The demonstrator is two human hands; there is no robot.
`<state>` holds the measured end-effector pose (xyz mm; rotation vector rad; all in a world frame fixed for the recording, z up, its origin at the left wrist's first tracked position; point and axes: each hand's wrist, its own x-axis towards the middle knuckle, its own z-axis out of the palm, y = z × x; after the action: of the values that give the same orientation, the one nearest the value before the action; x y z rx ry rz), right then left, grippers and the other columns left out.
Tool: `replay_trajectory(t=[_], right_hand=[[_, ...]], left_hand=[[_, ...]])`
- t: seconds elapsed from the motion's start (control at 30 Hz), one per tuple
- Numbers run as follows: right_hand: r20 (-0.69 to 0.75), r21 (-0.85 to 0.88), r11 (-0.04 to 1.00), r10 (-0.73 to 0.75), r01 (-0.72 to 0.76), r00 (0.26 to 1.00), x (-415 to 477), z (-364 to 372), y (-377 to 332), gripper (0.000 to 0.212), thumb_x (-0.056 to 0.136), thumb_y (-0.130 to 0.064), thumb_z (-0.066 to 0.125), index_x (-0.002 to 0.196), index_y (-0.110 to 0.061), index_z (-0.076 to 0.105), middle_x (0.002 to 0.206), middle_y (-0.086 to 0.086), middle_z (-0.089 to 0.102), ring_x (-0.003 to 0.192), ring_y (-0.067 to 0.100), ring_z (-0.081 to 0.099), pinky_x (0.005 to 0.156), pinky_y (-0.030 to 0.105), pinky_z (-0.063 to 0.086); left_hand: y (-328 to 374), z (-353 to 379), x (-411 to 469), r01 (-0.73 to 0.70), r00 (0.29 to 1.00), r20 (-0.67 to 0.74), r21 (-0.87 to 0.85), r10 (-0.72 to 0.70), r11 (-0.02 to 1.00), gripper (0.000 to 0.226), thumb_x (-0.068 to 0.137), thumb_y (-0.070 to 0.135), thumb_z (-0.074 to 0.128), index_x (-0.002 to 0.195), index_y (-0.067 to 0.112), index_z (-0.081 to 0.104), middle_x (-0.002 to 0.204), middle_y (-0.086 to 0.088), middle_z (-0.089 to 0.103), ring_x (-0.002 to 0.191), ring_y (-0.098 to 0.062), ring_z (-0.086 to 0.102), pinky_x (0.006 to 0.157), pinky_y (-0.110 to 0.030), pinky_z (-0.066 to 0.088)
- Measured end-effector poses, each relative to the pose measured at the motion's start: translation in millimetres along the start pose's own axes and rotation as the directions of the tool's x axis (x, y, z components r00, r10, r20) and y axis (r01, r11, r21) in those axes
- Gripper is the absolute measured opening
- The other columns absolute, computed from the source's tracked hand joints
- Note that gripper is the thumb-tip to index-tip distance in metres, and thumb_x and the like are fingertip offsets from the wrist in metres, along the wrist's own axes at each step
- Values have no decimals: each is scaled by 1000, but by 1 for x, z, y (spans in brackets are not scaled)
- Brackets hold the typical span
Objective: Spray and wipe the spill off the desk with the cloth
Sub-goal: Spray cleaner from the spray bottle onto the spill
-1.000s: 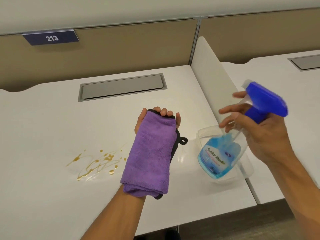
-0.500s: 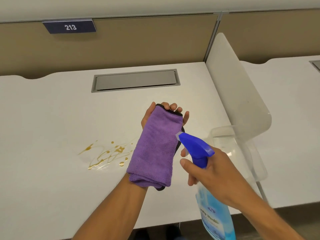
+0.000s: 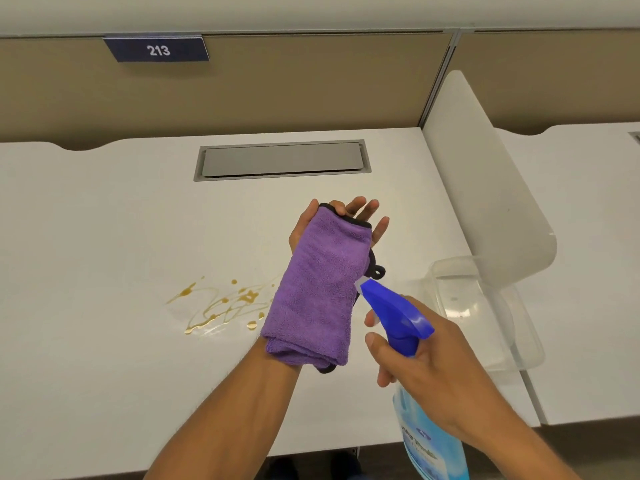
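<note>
While the left grip [image 3: 356, 213] lies open under the folded purple microfibre cloth [image 3: 318, 292] and the right grip [image 3: 446, 375] clasps the blue-headed plastic spray bottle [image 3: 394, 315], nozzle [image 3: 360, 283] aimed at that cloth, a trigger pull risks missing the amber spill [image 3: 221, 304] on the white table [image 3: 104, 237] just beside.

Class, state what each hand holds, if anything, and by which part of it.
The left hand carries the folded purple cloth, which lies lengthwise across its upturned palm. The right hand grips the spray bottle round its neck, below the blue head.

Office cubicle: numbered partition sign [image 3: 157, 49], white desk [image 3: 86, 237].
</note>
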<state>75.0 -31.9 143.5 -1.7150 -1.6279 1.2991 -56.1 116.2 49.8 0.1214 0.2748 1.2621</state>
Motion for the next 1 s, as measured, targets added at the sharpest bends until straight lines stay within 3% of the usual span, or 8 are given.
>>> replay_trajectory(t=[0.03,0.2,0.3,0.37,0.5,0.57,0.77,1.0], right_hand=[[14,-1,1000,-7,7,1000,-2,2,0,13,91,-27,67,102,-23,61,71,-3,67,59,10,69,60,10,51],[49,0,999,-33,34,998,-9,8,2,13,90,-25,70,92,-22,58,77,1,65,61,16,71,66,27,58],[36,59,996,-70,68,997,-13,10,3,19,87,-28,73,101,-23,61,87,-3,66,64,13,70,60,22,56],[3,115,991,-67,66,998,-16,7,3,30,80,-41,70,105,-26,63,85,-6,68,68,12,71,62,20,56],[-146,196,973,-94,122,985,-14,-5,3,25,78,-44,65,100,-31,63,72,-5,71,71,14,73,68,13,57],[-259,227,958,-114,175,959,-7,-9,4,25,78,-41,66,99,-26,64,74,-8,72,73,10,73,64,7,52],[-488,151,927,-231,343,841,42,-6,26,32,85,-29,67,104,-3,65,90,-28,68,73,8,72,69,8,52],[-612,160,919,-194,361,766,103,4,59,35,86,-19,65,116,-2,60,105,0,70,72,19,72,69,10,54]], left_hand=[[2,-12,-5,-4,998,-62,77,9,997,48,95,44,45,75,5,67,103,-15,74,111,-36,68,102,-56,51],[6,-3,5,19,999,47,39,-21,999,48,94,44,45,75,6,66,102,-15,74,109,-35,68,102,-56,51],[10,-3,2,10,999,40,10,-10,1000,43,93,43,49,76,6,65,96,-12,73,100,-32,70,98,-50,52],[12,-3,3,28,997,69,7,-28,1000,42,92,43,49,79,7,64,87,-9,68,89,-27,67,92,-43,51],[16,-5,-1,29,998,58,34,-31,999,42,91,44,47,77,8,61,71,-5,59,72,-21,58,83,-38,47],[18,-9,-4,35,996,76,17,-36,999,43,92,45,45,77,8,61,69,-4,59,70,-20,55,82,-38,48],[25,-17,-16,31,993,110,6,-32,1000,37,89,42,53,79,8,62,71,-4,59,72,-19,55,84,-38,46],[26,-27,-35,14,992,123,25,-17,1000,29,82,37,69,78,8,63,71,-4,60,72,-20,57,83,-38,50]])
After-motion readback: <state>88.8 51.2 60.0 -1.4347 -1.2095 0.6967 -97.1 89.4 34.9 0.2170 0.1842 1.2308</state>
